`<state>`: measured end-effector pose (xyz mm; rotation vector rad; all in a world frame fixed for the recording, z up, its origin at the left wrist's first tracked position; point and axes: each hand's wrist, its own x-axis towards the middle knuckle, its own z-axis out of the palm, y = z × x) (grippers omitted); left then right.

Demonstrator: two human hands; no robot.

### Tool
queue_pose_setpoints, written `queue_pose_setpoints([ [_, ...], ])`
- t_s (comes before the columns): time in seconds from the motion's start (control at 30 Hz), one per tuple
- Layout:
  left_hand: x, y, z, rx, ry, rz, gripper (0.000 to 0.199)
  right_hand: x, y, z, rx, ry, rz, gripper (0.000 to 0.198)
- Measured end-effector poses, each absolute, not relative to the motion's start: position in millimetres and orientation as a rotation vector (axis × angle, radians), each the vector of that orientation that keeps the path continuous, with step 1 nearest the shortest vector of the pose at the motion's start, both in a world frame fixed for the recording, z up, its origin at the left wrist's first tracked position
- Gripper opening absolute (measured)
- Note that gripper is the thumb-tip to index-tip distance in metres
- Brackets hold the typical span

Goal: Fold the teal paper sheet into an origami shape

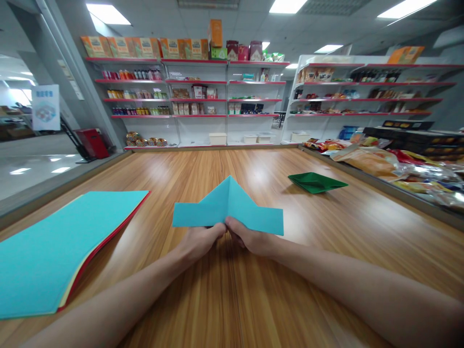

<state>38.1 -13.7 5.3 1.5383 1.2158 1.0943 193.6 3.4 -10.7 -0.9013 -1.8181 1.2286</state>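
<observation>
A folded sheet of light blue paper (228, 205) is held up over the wooden table, its pointed top facing away from me and a straight band along its lower edge. A crease runs down its middle. My left hand (206, 239) pinches the lower edge just left of that crease, thumb near the centre. Close beside it, my right hand (250, 237) grips the same edge on the right, with the thumb on the paper's near face. Most fingers of both hands are hidden under the paper.
A stack of coloured paper (79, 237), blue on top, lies at the left of the table (195, 299). A folded green paper piece (319, 182) sits at the right. Packaged snacks (377, 159) are heaped beyond the right edge. Stocked shelves (195, 101) stand behind.
</observation>
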Motion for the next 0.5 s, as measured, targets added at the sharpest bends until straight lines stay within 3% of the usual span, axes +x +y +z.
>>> queue_pose_setpoints([
  [0.2,42.5,-13.3,9.5,1.558,1.194,1.244,0.018,197.1,6.2,-9.1,-0.878,-1.804,1.338,0.044],
  [0.5,26.1,-1.9,0.3,1.460,1.283,1.280,0.030,213.3,14.6,-9.1,-0.873,-1.789,1.335,0.044],
])
